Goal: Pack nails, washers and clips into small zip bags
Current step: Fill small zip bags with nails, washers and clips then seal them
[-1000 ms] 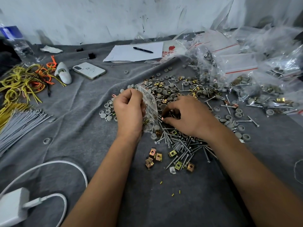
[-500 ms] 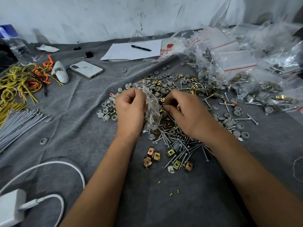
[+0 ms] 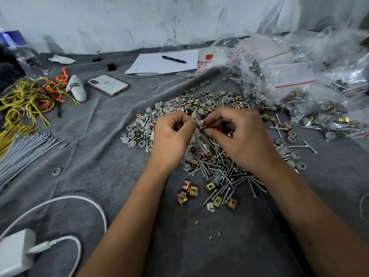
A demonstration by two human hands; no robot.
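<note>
A small clear zip bag (image 3: 200, 139) hangs between my hands over the pile, with a few brass clips showing inside near its bottom. My left hand (image 3: 172, 136) grips the bag's top edge with curled fingers. My right hand (image 3: 237, 136) pinches a small dark metal piece (image 3: 204, 130) at the bag's mouth. Below the hands lies a heap of silver nails (image 3: 225, 174). Grey round washers (image 3: 139, 128) spread to the left and behind. Loose brass clips (image 3: 188, 191) sit nearest me on the grey cloth (image 3: 99, 156).
Filled and empty zip bags (image 3: 295, 92) pile up at the right. A phone (image 3: 108, 84), paper with a pen (image 3: 173, 59), yellow and orange wires (image 3: 30, 100) and grey ties (image 3: 22, 150) lie at the left. A white charger (image 3: 14, 254) with cable sits at the near left.
My right hand rose from the nail pile to the bag's mouth with a small piece pinched. My left hand stayed on the bag, which is now lifted a little higher.
</note>
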